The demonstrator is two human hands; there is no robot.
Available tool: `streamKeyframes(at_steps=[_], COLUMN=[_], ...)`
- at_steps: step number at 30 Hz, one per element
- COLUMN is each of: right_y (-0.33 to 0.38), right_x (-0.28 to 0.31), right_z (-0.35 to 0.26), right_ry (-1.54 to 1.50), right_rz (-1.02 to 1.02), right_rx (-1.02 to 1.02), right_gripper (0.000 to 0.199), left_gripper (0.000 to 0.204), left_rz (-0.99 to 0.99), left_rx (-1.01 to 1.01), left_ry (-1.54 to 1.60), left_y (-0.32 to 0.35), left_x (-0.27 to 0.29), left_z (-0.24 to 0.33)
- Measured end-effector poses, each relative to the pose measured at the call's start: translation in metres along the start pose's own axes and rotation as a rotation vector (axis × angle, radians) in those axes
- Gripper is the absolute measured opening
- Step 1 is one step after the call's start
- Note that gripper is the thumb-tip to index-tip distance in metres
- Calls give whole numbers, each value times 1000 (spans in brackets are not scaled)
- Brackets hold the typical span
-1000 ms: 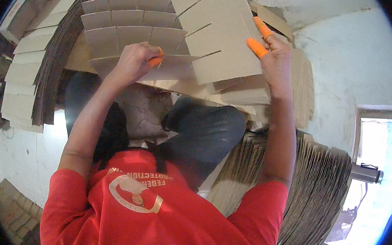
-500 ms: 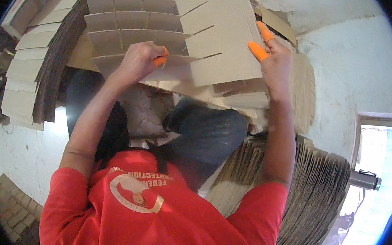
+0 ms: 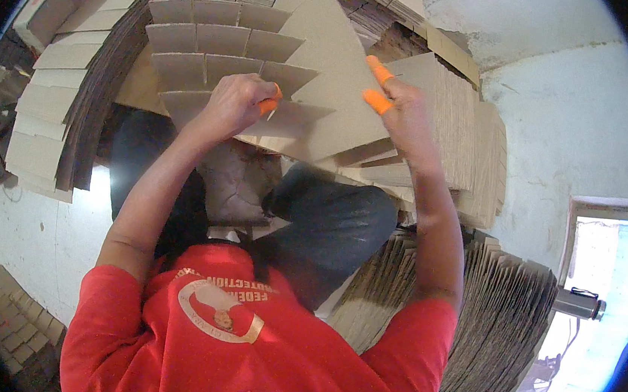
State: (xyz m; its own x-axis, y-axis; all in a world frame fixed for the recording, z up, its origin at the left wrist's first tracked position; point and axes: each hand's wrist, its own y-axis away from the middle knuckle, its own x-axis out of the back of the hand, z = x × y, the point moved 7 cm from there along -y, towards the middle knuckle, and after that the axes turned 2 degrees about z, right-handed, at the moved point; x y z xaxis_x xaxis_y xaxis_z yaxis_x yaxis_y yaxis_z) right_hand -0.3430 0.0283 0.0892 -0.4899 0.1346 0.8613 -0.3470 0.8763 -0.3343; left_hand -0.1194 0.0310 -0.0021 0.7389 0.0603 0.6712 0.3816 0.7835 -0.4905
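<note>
My left hand (image 3: pixel 234 104), with an orange cot on a fingertip, pinches a slotted cardboard strip (image 3: pixel 291 118) at its near edge. That strip is the nearest of several like strips (image 3: pixel 216 39) standing in rows, each cut with slots. My right hand (image 3: pixel 405 118), two fingertips in orange cots, grips a larger slotted cardboard sheet (image 3: pixel 327 61) that stands crosswise over the strips and tapers upward. Both hands are raised in front of me above my knees in dark trousers (image 3: pixel 333 228).
Stacks of cut cardboard strips (image 3: pixel 50 110) curve along the left. Flat cardboard piles stand to the right (image 3: pixel 470 143) and lower right (image 3: pixel 499 320). A white wall (image 3: pixel 578 123) and a bright opening (image 3: pixel 603 254) with a metal cylinder (image 3: pixel 579 303) lie right.
The large sheet in my right hand has turned and tipped, now showing as a narrow upward point. Both hands have shifted slightly, still holding their cardboard pieces.
</note>
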Motion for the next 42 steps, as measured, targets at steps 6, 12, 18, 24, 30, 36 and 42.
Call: streamKeyframes(at_steps=[6, 12, 18, 24, 30, 36, 42], right_y=[18, 28, 120, 141, 141, 86, 52], right_x=[-75, -14, 29, 46, 93, 131, 72], right_z=[-3, 18, 143, 180, 147, 1, -53], right_ry=[216, 403, 951, 619, 381, -329, -394], right_rz=[-453, -52, -12, 295, 636, 725, 468], right_rx=[-20, -220, -610, -675, -737, -455, -295], right_gripper=[41, 41, 33, 32, 36, 45, 49], left_gripper=[11, 38, 53, 45, 37, 33, 18], left_rz=[-9, 106, 140, 148, 169, 146, 164], left_rx=[-27, -171, -73, -68, -33, -55, -82], left_ry=[8, -103, -191, -190, -202, -221, -192], left_y=[-4, 9, 30, 40, 40, 44, 42], left_x=[-6, 16, 51, 47, 55, 45, 34], left_z=[1, 15, 19, 6, 15, 0, -11])
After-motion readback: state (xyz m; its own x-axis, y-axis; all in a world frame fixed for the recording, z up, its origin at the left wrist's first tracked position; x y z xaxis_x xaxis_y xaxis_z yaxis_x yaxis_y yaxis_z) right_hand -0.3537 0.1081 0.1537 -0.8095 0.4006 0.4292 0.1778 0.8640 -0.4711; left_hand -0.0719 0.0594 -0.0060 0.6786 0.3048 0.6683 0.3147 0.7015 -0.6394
